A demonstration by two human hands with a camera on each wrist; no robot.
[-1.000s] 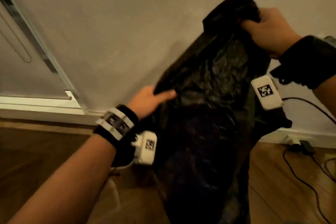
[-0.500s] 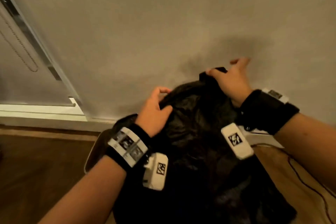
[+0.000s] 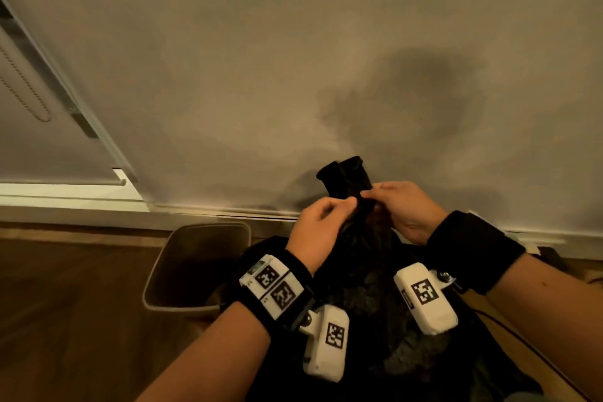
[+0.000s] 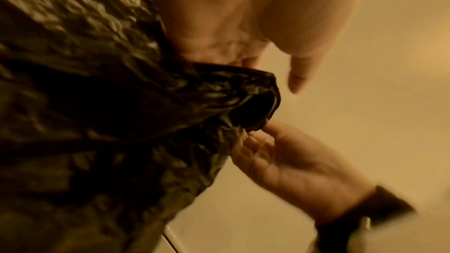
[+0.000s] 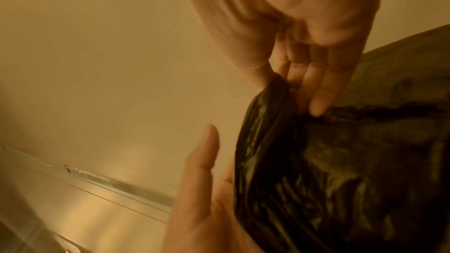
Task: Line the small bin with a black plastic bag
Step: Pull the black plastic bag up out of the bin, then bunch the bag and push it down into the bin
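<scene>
Lower now, both hands point(image 3: 359, 219) apparently pinching black bag's point(image 3: 346, 176) gathered mouth.

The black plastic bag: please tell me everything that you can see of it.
The black plastic bag is thin, glossy, crinkled film. Its bunched top end stands above both hands, near the wall; the rest hangs below. The left hand and right hand pinch the top. It is not yet in the bin beside it.
</scene>
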